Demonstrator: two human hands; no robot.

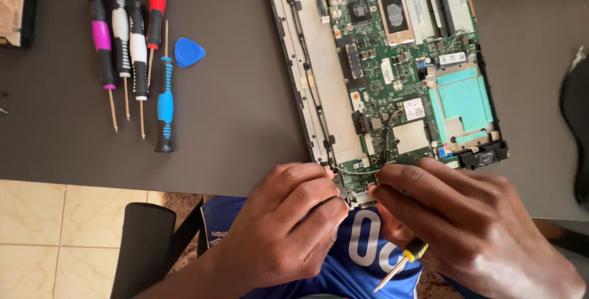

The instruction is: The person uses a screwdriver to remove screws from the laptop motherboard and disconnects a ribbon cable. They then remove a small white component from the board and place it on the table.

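Fingers of both hands, left [285, 225] and right [466, 225], pinch thin wire [359, 169] by green circuit board [392, 78].

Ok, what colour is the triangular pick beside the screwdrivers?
Blue; the pick shows in the head view.

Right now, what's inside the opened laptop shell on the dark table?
The opened laptop shell holds a green circuit board and a teal panel. Both hands, left and right, cover its near edge, hiding what lies there.

Home repair desk: screwdrivers [132, 53]; opened laptop [392, 66]; tiled floor [55, 225]
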